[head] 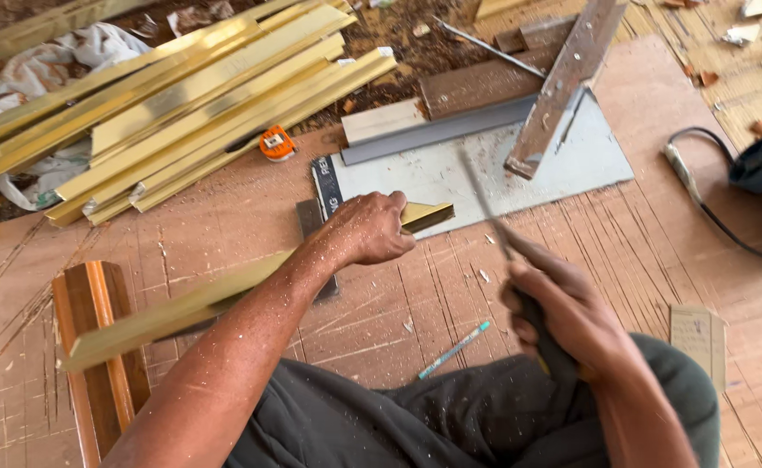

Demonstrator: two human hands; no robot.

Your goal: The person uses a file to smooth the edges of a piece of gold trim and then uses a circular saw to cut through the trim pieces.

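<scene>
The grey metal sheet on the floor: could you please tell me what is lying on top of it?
On the grey metal sheet rest a weathered wooden batten, a pale angle strip and dust; whatever lies beneath them is covered.

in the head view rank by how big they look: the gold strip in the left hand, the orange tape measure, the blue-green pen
1. gold strip, longest by far, though also nearest the camera
2. blue-green pen
3. orange tape measure, smallest, but farther off, so unsure against the pen

Head view. My left hand (370, 230) grips a gold-coloured metal trim strip (225, 299) near its mitred end, holding it over a scarred plywood floor (641, 251). My right hand (563, 308) holds a blurred file (485, 204) by its handle, just beside that end. More gold strips (190, 95), an orange tape measure (276, 143) and a pen (454, 349) lie near.
</scene>
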